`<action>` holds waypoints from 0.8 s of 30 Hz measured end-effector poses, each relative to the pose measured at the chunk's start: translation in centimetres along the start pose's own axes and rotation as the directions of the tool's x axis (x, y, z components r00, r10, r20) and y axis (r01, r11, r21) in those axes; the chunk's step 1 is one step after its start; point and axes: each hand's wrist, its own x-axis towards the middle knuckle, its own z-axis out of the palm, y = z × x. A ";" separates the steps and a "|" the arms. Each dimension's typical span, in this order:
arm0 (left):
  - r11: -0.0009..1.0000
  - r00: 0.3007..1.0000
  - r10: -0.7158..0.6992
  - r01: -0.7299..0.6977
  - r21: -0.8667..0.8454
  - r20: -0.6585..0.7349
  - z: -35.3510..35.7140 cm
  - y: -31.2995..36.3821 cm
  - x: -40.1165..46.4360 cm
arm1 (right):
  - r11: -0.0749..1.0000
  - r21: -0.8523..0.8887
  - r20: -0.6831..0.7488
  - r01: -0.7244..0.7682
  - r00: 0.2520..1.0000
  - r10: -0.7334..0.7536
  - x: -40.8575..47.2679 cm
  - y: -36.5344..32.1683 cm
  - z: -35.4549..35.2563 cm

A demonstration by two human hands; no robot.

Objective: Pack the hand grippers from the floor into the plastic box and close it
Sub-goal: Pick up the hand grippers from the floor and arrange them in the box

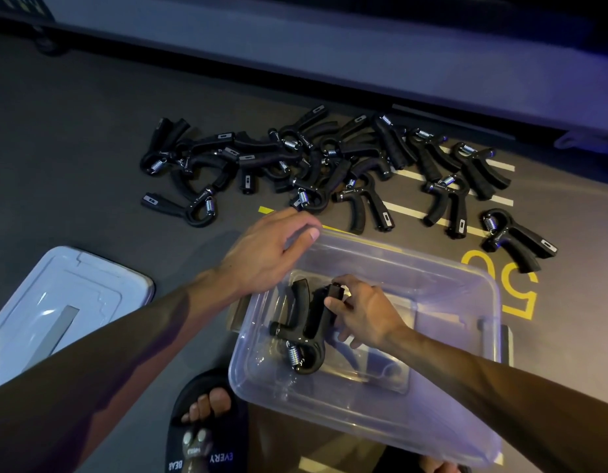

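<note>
Now the right hand (360, 312) pinches a handle of the hand gripper (302, 331) inside the plastic box (364, 425); the left hand (271, 247) clasps its far-left rim. Stiff, likely light (best taken by a handle); other grippers (329, 158) lie on the far floor (73, 165).

A dark grey floor (73, 186) lies in dim light, tinted blue and violet toward the right. White stripes (415, 209) and a yellow painted number 50 (507, 288) mark its surface. A long pale-grey panel (329, 52) runs low along the far side, and a dark support (46, 42) stands under its left end, too dim to identify.
</note>
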 end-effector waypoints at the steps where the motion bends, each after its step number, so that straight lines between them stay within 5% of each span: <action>1: 1.000 1.000 -0.004 0.004 -0.004 0.001 0.0 0.0 0.0 | 1.000 0.007 0.000 -0.012 1.000 0.012 0.0 -0.2 0.0; 10: 1.000 1.000 -0.007 0.007 -0.010 -0.015 0.1 0.1 -0.1 | 0.999 0.010 0.009 -0.046 0.999 0.046 -0.1 -0.3 0.1; 17: 1.000 1.000 -0.005 0.005 -0.001 -0.005 0.1 0.0 -0.1 | 0.988 -0.132 -0.067 0.083 0.993 -0.093 -0.4 0.9 0.8; 24: 1.000 1.000 -0.011 0.011 -0.003 0.001 0.0 0.0 -0.1 | 1.000 0.026 -0.071 -0.006 0.997 0.008 -2.5 1.5 3.6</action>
